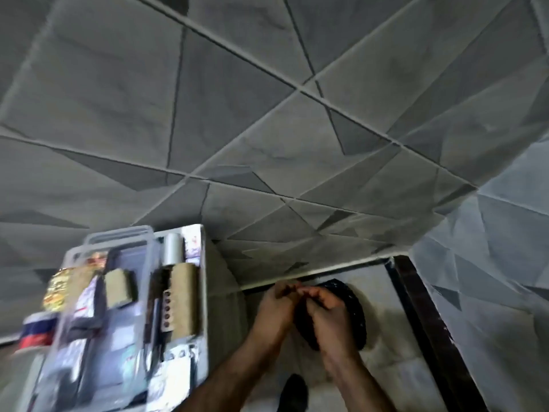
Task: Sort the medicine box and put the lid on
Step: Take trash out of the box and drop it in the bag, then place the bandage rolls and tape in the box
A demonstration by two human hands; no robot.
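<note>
Left hand (276, 306), right hand (328, 312) together, curled, grip unclear; medicine box (203, 292) open-topped, pale-rimmed, crammed with blurred packets.

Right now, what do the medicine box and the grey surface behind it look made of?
Medicine box: probably translucent whitish plastic, slightly glossy; contents show through its walls. Grey surface: likely matte tiles, given the pale joint lines.

Open grey medicine box (203, 307), full of packets (182, 295), lies lower left.

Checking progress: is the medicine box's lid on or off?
Seemingly off: the medicine box shows its tan roll uncovered, though blur leaves this unsure.
</note>
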